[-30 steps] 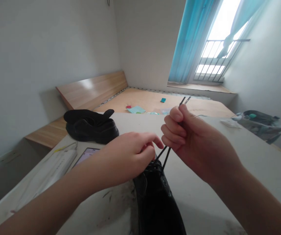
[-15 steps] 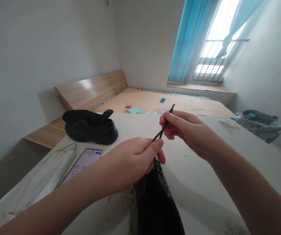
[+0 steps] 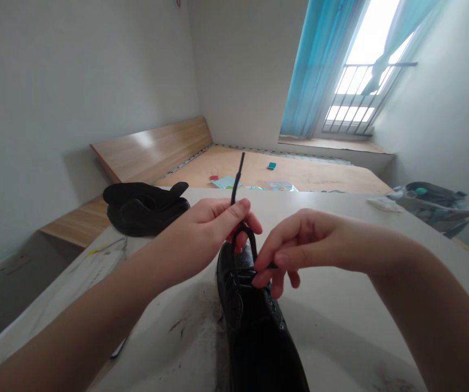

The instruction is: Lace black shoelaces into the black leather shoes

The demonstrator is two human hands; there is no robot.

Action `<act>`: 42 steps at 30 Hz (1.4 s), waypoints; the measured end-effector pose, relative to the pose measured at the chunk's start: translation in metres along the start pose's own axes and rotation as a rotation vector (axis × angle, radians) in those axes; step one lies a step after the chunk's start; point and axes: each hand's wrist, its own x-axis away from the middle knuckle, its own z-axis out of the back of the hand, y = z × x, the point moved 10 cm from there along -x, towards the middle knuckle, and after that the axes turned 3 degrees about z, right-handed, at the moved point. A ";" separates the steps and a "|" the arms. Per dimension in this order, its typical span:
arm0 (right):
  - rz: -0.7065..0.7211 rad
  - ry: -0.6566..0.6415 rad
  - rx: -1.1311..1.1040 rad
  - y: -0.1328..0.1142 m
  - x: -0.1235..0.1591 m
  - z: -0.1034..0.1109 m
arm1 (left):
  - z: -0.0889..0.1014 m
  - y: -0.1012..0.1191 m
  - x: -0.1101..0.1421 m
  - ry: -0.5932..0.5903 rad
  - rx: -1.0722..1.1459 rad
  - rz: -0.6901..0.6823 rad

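Observation:
A black leather shoe [image 3: 254,332] lies on the white table with its toe pointing away from me. My left hand [image 3: 214,223], above the toe, pinches a black shoelace [image 3: 236,188] between thumb and fingers, and the lace's tip sticks up past them. Below that pinch the lace bends in a loop over the shoe's front. Beside the lacing, my right hand [image 3: 300,253] is closed on a lace end by the thumb and fingertips; a short dark bit shows there.
Another black shoe [image 3: 144,212] with a dark insole on top stands at the table's far left. A phone lies mostly under my left forearm. Beyond the table, a wooden board [image 3: 320,174] bears small packets. A grey bag [image 3: 438,207] is at right.
My right hand has come down toward the shoe's lacing, while my left hand has risen slightly away from me. The crossed lace strands have parted into a loop.

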 end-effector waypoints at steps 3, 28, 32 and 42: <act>-0.014 0.003 -0.011 0.011 -0.011 -0.006 | -0.013 0.007 0.005 -0.139 0.011 -0.044; 0.137 0.182 0.127 0.002 -0.019 0.019 | -0.013 0.040 0.034 -0.185 -0.671 -0.336; 0.226 0.269 -0.263 0.004 -0.025 0.028 | -0.014 0.049 0.036 -0.113 -0.740 -0.391; -0.025 -0.390 -0.102 0.044 -0.003 0.010 | 0.029 -0.030 0.036 -0.217 -1.056 0.287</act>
